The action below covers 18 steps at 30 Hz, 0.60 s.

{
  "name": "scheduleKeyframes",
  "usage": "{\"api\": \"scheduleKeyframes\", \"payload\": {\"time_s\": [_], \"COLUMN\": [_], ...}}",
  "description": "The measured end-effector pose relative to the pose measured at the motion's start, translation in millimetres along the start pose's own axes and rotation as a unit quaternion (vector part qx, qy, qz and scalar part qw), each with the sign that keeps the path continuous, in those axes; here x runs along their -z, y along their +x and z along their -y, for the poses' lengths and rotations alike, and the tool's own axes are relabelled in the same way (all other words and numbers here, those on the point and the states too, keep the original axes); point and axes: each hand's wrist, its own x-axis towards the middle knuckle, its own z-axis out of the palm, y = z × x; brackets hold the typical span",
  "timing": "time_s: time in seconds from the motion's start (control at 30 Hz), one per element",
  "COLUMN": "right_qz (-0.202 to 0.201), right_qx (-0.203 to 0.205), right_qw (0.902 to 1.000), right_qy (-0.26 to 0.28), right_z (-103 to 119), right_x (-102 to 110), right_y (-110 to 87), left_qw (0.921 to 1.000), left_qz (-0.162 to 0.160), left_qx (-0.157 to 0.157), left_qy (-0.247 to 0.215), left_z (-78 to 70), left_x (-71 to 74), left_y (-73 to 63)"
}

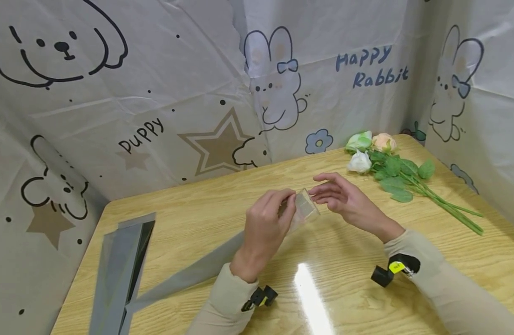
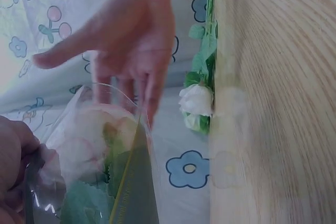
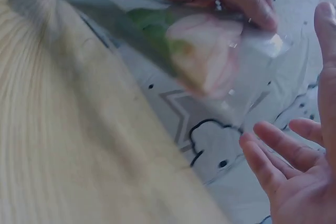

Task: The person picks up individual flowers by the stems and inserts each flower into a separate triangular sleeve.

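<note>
My left hand [image 1: 263, 228] pinches the upper edge of a long flower sleeve [image 1: 198, 265], grey below and clear at its wide mouth. Through the film in the right wrist view I see a pale pink rose [image 3: 205, 56] with green leaves [image 3: 149, 27]. Just right of the sleeve's mouth is my right hand [image 1: 349, 204], its fingers extended and loosely bent, holding nothing. In the left wrist view that hand is behind the clear film; whether its fingertips touch it I cannot tell.
A stack of flat grey sleeves [image 1: 118, 270] lies at the left of the wooden table [image 1: 345, 288]. At the back right lie a white rose [image 1: 359, 161], a green-white rose [image 1: 359, 140] and a peach rose [image 1: 384, 142] with long stems [image 1: 449, 207]. Printed cloth [image 1: 190, 83] hangs behind.
</note>
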Motion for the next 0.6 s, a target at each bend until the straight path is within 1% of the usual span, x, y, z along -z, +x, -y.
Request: {"api": "scheduleKeyframes", "payload": {"time_s": [0.1,0.2,0.3,0.37,0.43,0.6], "right_qz": [0.020,0.044,0.047,0.040,0.032,0.021], "right_qx": [-0.020,-0.073,-0.130,-0.151,-0.154,-0.121], "right_qw": [0.9990,0.9942,0.9874,0.9849,0.9853,0.9896], "right_qy": [0.034,0.067,0.077,0.073,0.067,0.075], "right_z": [-12.6,-19.5,-21.5,-21.1,-21.9,-26.2], "right_x": [-3.3,-9.9,-18.2,-24.0,-30.1,-43.9], "right_y": [1.4,1.0,0.5,0.3,0.4,-1.2], "left_qw": [1.0000,1.0000,0.9998,0.9997,0.9996,0.9997], "left_qz": [0.001,-0.003,-0.012,-0.017,-0.018,-0.016], "left_qx": [-0.001,-0.004,-0.006,-0.008,-0.011,-0.012], "left_qy": [-0.002,-0.007,-0.015,-0.018,-0.019,-0.017], "left_z": [0.7,1.3,1.6,0.9,0.5,0.1], "left_x": [0.3,0.4,0.7,0.6,0.2,-0.5], "left_y": [-0.4,-0.4,-0.1,0.6,0.6,-0.8]}}
